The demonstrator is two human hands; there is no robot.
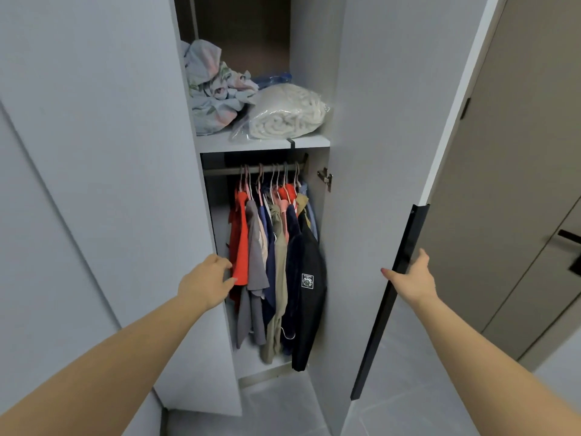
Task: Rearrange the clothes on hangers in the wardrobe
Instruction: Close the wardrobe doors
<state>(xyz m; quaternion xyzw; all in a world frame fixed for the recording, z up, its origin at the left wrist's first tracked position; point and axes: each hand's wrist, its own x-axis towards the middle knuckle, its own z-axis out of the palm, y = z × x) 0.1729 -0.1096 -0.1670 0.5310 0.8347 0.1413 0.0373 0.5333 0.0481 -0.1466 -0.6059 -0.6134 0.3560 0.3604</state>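
Observation:
Both grey wardrobe doors stand open. Several garments hang on pink hangers from a rail (254, 169): a red top (239, 240) at the left, a grey shirt (256, 256), a khaki piece (279, 278), and a dark navy jacket (309, 297) with a white patch at the right. My left hand (206, 283) curls its fingers around the edge of the left door (201, 341), right beside the red top. My right hand (412, 278) holds the black handle strip (390, 303) on the edge of the right door, thumb raised behind it.
On the shelf (264, 143) above the rail lie a crumpled floral cloth (210, 86) and a white blanket in a clear bag (287, 113). A brown room door with a black handle (566, 237) stands at the right. Grey floor tiles lie below.

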